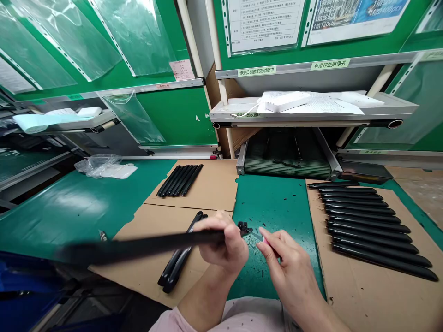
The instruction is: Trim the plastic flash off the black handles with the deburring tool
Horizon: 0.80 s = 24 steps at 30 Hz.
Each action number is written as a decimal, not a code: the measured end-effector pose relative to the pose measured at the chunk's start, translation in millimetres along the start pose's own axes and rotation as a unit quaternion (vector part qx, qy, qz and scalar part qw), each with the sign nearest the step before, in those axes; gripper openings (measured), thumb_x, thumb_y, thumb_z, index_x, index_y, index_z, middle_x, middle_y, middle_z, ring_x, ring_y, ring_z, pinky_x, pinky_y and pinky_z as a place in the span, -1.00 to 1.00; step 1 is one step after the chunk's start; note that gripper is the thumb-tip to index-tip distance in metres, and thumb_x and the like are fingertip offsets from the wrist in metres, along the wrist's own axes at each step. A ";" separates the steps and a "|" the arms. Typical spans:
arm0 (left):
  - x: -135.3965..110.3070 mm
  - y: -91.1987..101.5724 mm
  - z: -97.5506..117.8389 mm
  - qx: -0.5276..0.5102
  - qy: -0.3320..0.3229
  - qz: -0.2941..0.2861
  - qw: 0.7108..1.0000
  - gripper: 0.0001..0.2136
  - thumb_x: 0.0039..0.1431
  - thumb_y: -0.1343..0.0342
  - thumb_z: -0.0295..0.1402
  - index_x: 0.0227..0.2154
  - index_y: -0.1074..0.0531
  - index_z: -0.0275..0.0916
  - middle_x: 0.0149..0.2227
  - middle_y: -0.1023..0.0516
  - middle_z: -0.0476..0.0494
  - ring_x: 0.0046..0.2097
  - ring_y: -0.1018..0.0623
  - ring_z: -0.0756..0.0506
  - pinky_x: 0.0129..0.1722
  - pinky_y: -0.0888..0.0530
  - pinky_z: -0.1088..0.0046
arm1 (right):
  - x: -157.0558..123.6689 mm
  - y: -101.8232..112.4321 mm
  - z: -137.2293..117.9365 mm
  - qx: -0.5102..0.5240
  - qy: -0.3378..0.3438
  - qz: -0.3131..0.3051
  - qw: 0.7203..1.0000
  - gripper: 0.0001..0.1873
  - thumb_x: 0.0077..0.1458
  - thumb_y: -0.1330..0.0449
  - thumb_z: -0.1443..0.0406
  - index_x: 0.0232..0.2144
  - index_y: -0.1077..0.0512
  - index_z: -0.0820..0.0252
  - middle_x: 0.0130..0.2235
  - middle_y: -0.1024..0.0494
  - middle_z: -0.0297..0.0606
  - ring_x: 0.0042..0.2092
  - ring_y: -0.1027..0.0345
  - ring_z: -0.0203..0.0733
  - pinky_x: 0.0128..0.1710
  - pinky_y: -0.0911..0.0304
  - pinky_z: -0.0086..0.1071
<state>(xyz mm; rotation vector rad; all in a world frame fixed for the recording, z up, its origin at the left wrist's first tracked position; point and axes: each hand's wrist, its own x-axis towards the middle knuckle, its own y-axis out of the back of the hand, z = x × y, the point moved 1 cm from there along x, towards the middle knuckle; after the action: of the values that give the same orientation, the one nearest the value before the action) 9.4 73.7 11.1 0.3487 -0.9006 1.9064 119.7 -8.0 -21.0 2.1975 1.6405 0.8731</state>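
My left hand point(221, 242) is clamped around a long black bar point(145, 242), and my right hand point(287, 269) pinches a small pink-handled blade point(266, 240) just beside the bar's end. Both are above the green mat point(277, 203); more black bars point(367, 221) lie in a row on cardboard point(363, 295) along the right.

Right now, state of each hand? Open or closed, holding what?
Left hand: closed, holding a long black bar.
Right hand: closed in a pinch, holding a small pink-handled tool.

black bar point(131, 244): motion-blurred | pink-handled tool point(266, 240): mostly hidden by right hand point(289, 272) | tool tip point(256, 236): too small, perhaps a blade
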 end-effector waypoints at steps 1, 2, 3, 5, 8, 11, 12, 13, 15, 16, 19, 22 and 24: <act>3.6 -5.3 4.1 -0.012 0.025 0.005 1.000 -0.68 0.16 -0.17 -0.12 -0.43 -0.16 -0.17 -0.65 -0.09 0.21 -0.66 -0.15 0.11 -0.60 -0.17 0.52 | 1.4 1.2 4.2 -0.032 0.026 0.044 0.998 -0.63 0.33 -0.05 0.13 0.04 -0.46 0.17 -0.34 -0.43 -0.29 -0.36 -0.31 -0.26 -0.38 -0.16 -0.38; 7.6 -9.9 6.5 -0.023 0.069 0.004 0.997 -0.71 0.20 -0.15 -0.15 -0.43 -0.18 -0.18 -0.64 -0.08 0.19 -0.65 -0.14 0.11 -0.62 -0.15 0.54 | 3.5 3.2 8.7 -0.059 0.048 0.090 0.993 -0.63 0.32 -0.07 0.15 0.05 -0.45 0.19 -0.31 -0.44 -0.26 -0.34 -0.31 -0.25 -0.38 -0.15 -0.37; 11.6 -13.6 7.0 -0.034 0.130 -0.006 0.991 -0.73 0.22 -0.12 -0.16 -0.42 -0.20 -0.18 -0.64 -0.06 0.18 -0.65 -0.12 0.11 -0.64 -0.12 0.56 | 6.3 5.6 13.2 -0.074 0.063 0.125 0.987 -0.63 0.32 -0.07 0.17 0.06 -0.44 0.21 -0.30 -0.45 -0.24 -0.33 -0.32 -0.24 -0.38 -0.15 -0.37; 17.6 -18.3 2.3 -0.055 0.278 -0.040 0.958 -0.71 0.23 -0.09 -0.08 -0.40 -0.23 -0.19 -0.64 -0.06 0.18 -0.66 -0.08 0.12 -0.69 -0.06 0.59 | 13.1 10.7 21.3 -0.053 0.062 0.136 0.987 -0.64 0.34 -0.04 0.19 0.05 -0.44 0.22 -0.29 -0.46 -0.22 -0.34 -0.32 -0.24 -0.38 -0.17 -0.37; 18.7 -20.2 -11.8 -0.088 0.447 -0.088 0.886 -0.62 0.20 -0.02 0.07 -0.35 -0.28 -0.20 -0.67 -0.05 0.19 -0.69 -0.04 0.12 -0.72 0.00 0.60 | 21.9 15.1 27.3 0.043 0.019 0.040 0.998 -0.65 0.37 0.04 0.18 -0.04 -0.46 0.17 -0.33 -0.44 -0.27 -0.40 -0.29 -0.28 -0.41 -0.17 -0.40; 12.2 -20.8 -22.6 -0.102 0.520 -0.128 0.838 -0.57 0.20 0.02 0.11 -0.36 -0.29 -0.22 -0.70 -0.02 0.21 -0.71 -0.01 0.12 -0.73 0.02 0.61 | 24.9 15.5 25.0 0.057 0.032 -0.052 0.997 -0.62 0.39 0.11 0.15 -0.26 -0.45 0.15 -0.45 -0.37 -0.35 -0.45 -0.23 -0.29 -0.44 -0.11 -0.41; 9.4 -21.2 -24.2 -0.102 0.531 -0.139 0.830 -0.57 0.20 0.03 0.10 -0.37 -0.29 -0.22 -0.71 -0.01 0.21 -0.71 0.00 0.12 -0.73 0.02 0.61 | 25.1 15.1 23.1 0.037 0.053 -0.073 0.995 -0.59 0.39 0.12 0.14 -0.33 -0.41 0.15 -0.48 -0.35 -0.36 -0.46 -0.21 -0.29 -0.45 -0.07 -0.40; 6.5 -21.6 -25.0 -0.102 0.539 -0.149 0.823 -0.58 0.21 0.03 0.10 -0.38 -0.29 -0.23 -0.72 -0.01 0.21 -0.71 0.00 0.12 -0.73 0.01 0.62 | 25.4 14.7 21.2 0.009 0.078 -0.087 0.993 -0.58 0.39 0.12 0.10 -0.39 -0.37 0.16 -0.49 -0.33 -0.37 -0.47 -0.18 -0.29 -0.45 -0.03 -0.39; 1.3 -22.5 -25.0 -0.101 0.552 -0.169 0.810 -0.58 0.20 0.01 0.08 -0.39 -0.29 -0.24 -0.73 -0.01 0.21 -0.71 0.02 0.13 -0.73 0.01 0.62 | 26.9 14.0 17.7 -0.052 0.125 -0.093 0.986 -0.54 0.34 0.08 -0.02 -0.41 -0.32 0.17 -0.48 -0.34 -0.37 -0.46 -0.18 -0.28 -0.44 0.02 -0.36; -0.9 -22.9 -24.6 -0.104 0.557 -0.181 0.804 -0.58 0.19 -0.01 0.08 -0.39 -0.29 -0.24 -0.73 -0.02 0.21 -0.71 0.02 0.13 -0.73 0.00 0.62 | 28.1 13.7 16.5 -0.081 0.144 -0.088 0.982 -0.50 0.31 0.07 -0.08 -0.39 -0.32 0.17 -0.45 -0.36 -0.36 -0.44 -0.20 -0.27 -0.43 0.04 -0.35; -5.0 -23.7 -24.1 -0.120 0.569 -0.210 0.786 -0.59 0.15 -0.08 0.07 -0.41 -0.29 -0.24 -0.74 -0.04 0.20 -0.71 -0.01 0.13 -0.73 0.00 0.61 | 31.9 13.1 14.9 -0.147 0.191 -0.075 0.968 -0.41 0.24 0.11 -0.19 -0.35 -0.34 0.17 -0.41 -0.41 -0.31 -0.37 -0.25 -0.21 -0.39 0.06 -0.33; -6.6 -24.1 -25.2 -0.130 0.581 -0.215 0.774 -0.58 0.12 -0.10 0.08 -0.42 -0.28 -0.24 -0.75 -0.03 0.21 -0.72 0.01 0.13 -0.74 0.03 0.61 | 32.6 12.4 14.5 -0.181 0.213 -0.069 0.958 -0.37 0.24 0.14 -0.20 -0.49 -0.30 0.17 -0.50 -0.36 -0.34 -0.44 -0.18 -0.23 -0.42 0.12 -0.32; -7.3 -24.7 -26.1 -0.129 0.593 -0.217 0.765 -0.56 0.10 -0.10 0.10 -0.42 -0.28 -0.24 -0.76 -0.02 0.22 -0.73 0.02 0.14 -0.74 0.04 0.62 | 32.7 12.4 13.5 -0.161 0.206 -0.069 0.963 -0.38 0.25 0.09 -0.18 -0.57 -0.25 0.16 -0.57 -0.30 -0.37 -0.49 -0.14 -0.27 -0.45 0.14 -0.33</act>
<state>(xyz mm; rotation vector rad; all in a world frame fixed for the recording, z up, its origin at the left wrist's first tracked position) 37.7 94.1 -0.2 -0.7270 -0.1455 1.1477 143.4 20.5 -14.9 1.7396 1.6500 1.5112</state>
